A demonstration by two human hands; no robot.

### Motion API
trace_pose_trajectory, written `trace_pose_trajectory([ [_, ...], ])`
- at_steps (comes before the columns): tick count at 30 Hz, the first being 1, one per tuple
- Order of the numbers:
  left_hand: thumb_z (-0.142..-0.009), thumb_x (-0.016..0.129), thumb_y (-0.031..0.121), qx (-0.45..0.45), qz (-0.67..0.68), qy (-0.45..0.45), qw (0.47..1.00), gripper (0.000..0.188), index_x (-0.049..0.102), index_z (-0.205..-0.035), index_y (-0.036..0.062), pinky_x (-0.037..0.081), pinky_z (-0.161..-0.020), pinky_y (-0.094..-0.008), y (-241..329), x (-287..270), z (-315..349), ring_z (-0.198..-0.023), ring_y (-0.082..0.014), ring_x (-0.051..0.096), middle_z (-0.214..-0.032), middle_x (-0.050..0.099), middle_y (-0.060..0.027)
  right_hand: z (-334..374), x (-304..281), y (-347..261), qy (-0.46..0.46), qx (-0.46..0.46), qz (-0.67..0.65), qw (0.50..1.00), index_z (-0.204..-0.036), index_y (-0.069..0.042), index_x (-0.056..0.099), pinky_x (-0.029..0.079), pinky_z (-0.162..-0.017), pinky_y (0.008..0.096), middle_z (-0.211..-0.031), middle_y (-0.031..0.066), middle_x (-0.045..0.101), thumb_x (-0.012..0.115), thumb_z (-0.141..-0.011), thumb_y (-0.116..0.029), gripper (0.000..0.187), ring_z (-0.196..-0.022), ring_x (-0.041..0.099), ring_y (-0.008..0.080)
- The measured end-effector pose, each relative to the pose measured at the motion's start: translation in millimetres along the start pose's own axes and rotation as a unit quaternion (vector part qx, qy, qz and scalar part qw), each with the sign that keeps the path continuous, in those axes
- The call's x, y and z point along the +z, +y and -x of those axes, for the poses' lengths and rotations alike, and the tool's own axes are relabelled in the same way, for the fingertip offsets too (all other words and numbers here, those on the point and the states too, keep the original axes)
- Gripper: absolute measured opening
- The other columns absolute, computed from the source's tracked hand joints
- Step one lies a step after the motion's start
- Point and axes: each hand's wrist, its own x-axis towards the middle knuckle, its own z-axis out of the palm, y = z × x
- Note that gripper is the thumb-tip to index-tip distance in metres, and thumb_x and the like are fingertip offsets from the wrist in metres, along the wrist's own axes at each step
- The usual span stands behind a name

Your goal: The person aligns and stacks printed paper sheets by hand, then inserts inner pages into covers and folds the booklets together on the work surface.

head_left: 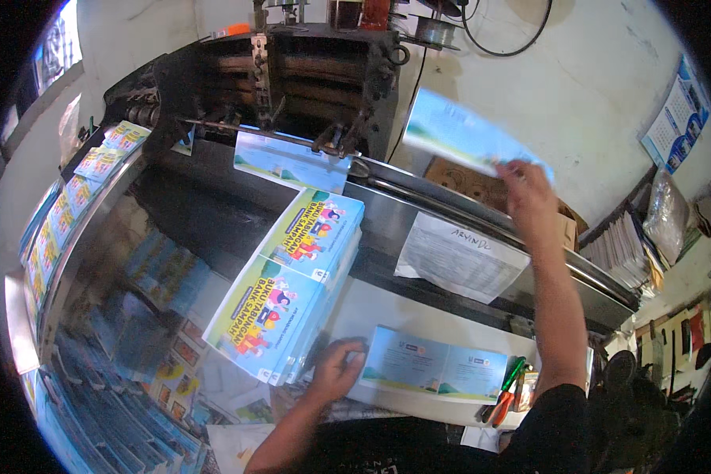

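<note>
My right hand [525, 186] is raised over the metal rail and pinches a light-blue printed sheet [466, 130] by its lower right edge; the sheet is blurred. Down at the worktable, my left hand [340, 370] has its fingers curled, and what they hold, if anything, is hidden. It sits between a tall stack of yellow-and-blue printed covers [280, 284] and a blue printed sheet [434, 363] lying flat. Another light-blue sheet [292, 162] rests under the bar of a dark machine [308, 87].
A handwritten white paper [462, 257] lies on the machine's front. Red and green-handled pliers [507, 395] sit right of the flat sheet. More printed covers [79, 189] line a ledge at left, above blue booklet stacks [110, 419]. A metal rail [482, 205] runs diagonally to the right.
</note>
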Motion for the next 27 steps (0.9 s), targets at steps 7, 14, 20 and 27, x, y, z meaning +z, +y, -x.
trace_pose_trajectory([
  [7,-0.094,0.062,0.018,-0.037,-0.014,-0.002,0.999,0.024,0.064,-0.113,0.003,0.048,-0.095,-0.0399,-6.0,4.0,2.5,-0.109,-0.0327,0.063,-0.115,0.066,-0.0164,124.8,37.5,-43.3,-0.258,-0.016,-0.076,0.963,-0.106,-0.006,0.069,0.05,-0.083,0.0454,-0.102,0.014,0.065,0.065,-0.079,-0.009,0.027,-0.095,0.061,0.0346],
  [14,-0.091,0.065,0.014,-0.021,-0.016,-0.005,1.0,0.023,0.064,-0.111,0.0022,0.049,-0.092,-0.0394,6.4,0.0,-1.7,-0.103,-0.0321,0.064,-0.109,0.067,-0.017,196.1,-59.0,-109.7,-0.486,0.013,-0.192,0.852,-0.12,-0.013,0.064,0.051,-0.09,0.0463,-0.117,0.0122,0.061,0.071,-0.08,-0.052,0.055,-0.109,0.059,0.0329],
  [20,-0.09,0.065,0.011,-0.005,-0.017,-0.014,1.0,0.022,0.064,-0.11,0.002,0.05,-0.089,-0.0385,8.1,2.3,-7.0,-0.101,-0.032,0.065,-0.108,0.067,-0.0168,232.3,-88.0,-138.2,-0.53,-0.051,-0.124,0.837,-0.133,-0.011,0.053,0.046,-0.098,0.0484,-0.132,0.0155,0.052,0.075,-0.078,-0.05,0.071,-0.119,0.052,0.0371],
  [27,-0.09,0.065,0.01,0.021,-0.027,-0.011,0.999,0.019,0.064,-0.107,0.0012,0.05,-0.09,-0.0387,13.1,0.2,-6.2,-0.102,-0.0322,0.065,-0.108,0.067,-0.0172,166.7,-95.0,-79.9,-0.494,0.071,-0.327,0.802,-0.106,-0.008,0.069,0.053,-0.083,0.0441,-0.098,0.014,0.067,0.062,-0.088,-0.015,0.021,-0.092,0.065,0.0353],
])
